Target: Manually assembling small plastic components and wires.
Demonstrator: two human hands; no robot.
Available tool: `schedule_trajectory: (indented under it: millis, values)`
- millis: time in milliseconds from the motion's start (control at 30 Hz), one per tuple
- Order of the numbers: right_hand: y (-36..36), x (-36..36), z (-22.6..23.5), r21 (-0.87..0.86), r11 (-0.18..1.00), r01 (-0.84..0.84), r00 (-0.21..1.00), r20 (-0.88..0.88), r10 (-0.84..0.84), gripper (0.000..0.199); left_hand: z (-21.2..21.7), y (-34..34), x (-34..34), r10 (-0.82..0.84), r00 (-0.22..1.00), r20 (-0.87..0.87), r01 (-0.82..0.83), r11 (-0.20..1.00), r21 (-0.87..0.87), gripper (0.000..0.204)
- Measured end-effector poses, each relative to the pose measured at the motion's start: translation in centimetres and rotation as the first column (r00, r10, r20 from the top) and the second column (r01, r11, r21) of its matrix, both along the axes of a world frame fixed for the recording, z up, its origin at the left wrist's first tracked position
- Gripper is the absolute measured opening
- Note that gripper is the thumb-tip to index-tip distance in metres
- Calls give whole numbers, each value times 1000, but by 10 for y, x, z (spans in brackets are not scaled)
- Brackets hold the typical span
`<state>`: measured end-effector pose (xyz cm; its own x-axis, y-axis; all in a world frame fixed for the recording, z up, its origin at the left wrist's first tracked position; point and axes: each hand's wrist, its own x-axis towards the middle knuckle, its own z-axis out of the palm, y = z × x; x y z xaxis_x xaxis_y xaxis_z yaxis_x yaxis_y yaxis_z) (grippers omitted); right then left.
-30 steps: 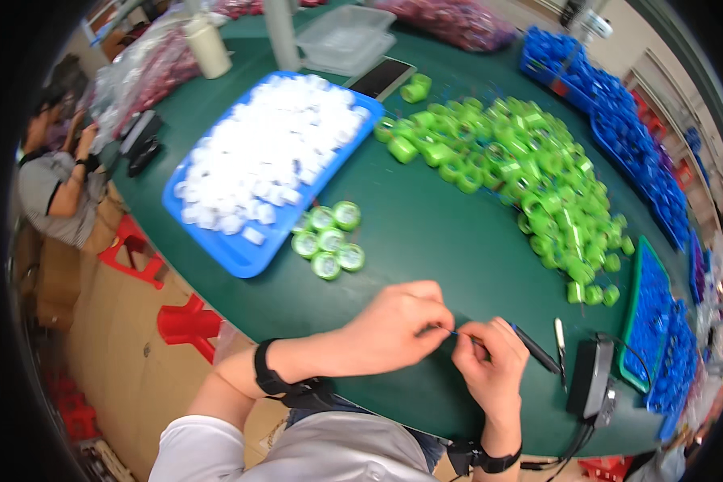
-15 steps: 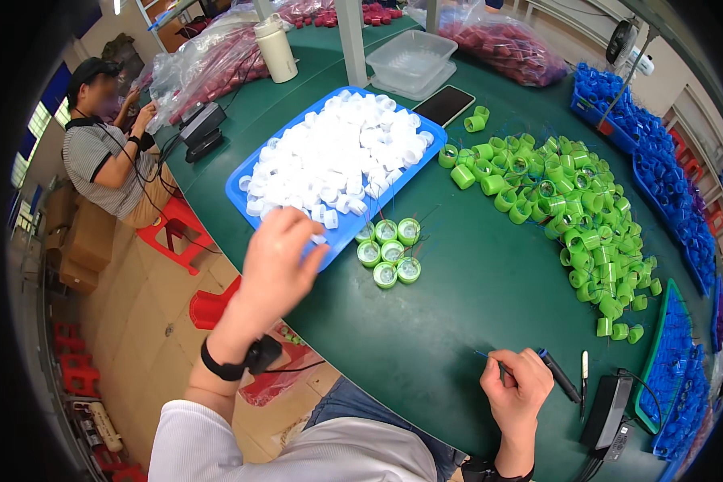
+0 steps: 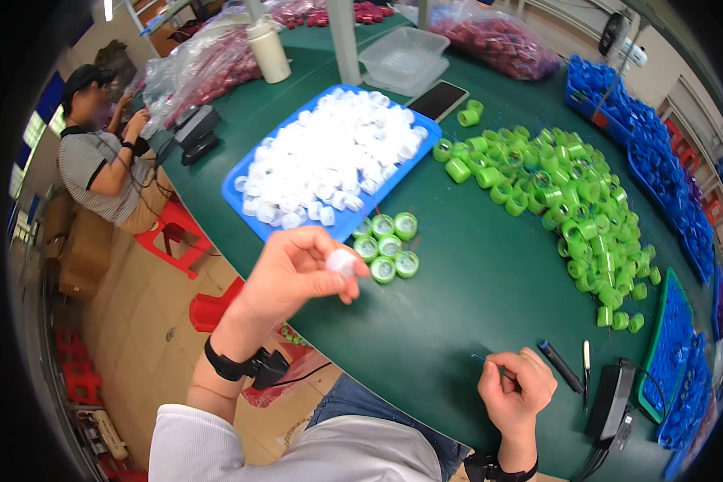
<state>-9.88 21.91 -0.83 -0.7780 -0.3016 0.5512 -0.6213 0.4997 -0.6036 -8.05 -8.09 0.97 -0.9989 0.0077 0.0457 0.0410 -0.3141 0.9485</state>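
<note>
My left hand (image 3: 297, 269) is closed with thumb and fingers round a small white plastic cap (image 3: 341, 263), slightly blurred, above the table. Just beyond it lies a blue tray (image 3: 231, 191) heaped with white caps (image 3: 329, 153). Beside the held cap stands a group of several green cups (image 3: 406, 263) with pale round insides and thin wires. Near the front edge, my right hand (image 3: 518, 388) is pinched on a thin rod-like piece with a dark blue tip (image 3: 479, 357); its kind is too small to tell, and the fingers hide the rest.
On the right spreads a large pile of green cups (image 3: 570, 201); blue trays of blue parts (image 3: 667, 177) line the far right edge. A dark pen (image 3: 560, 366), a slim white-and-black tool (image 3: 586, 373) and a black device (image 3: 610, 400) lie right of my right hand. Another person (image 3: 100, 169) sits left.
My left hand has come away from the tray's near edge, rightward and nearer to me, with a white cap now showing in its fingers. My right hand has stayed nearly still.
</note>
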Motion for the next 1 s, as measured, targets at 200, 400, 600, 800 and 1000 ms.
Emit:
schedule_trajectory:
  millis: [200, 400, 600, 800, 1000]
  values:
    - [3, 11, 22, -125, 990, -71, 982, -185, 48, 19, -4, 94, -18, -540, 838, 74, 423, 729, 538, 30]
    - [15, 10, 23, -81, 993, 83, 975, -201, -98, 20, -23, 135, -39, -632, 775, -1, 543, 666, 512, 37]
    - [18, 5, 15, -20, 978, 207, 954, -217, -206, 21, -21, 137, -40, -643, 763, 71, 519, 674, 525, 48]
    - [15, 2, 14, 42, 978, 205, 956, -221, -191, 19, -26, 138, -41, -607, 789, 89, 490, 711, 505, 37]
    - [13, 2, 15, 76, 976, 204, 955, -233, -182, 17, -29, 136, -42, -633, 770, 80, 526, 701, 481, 36]
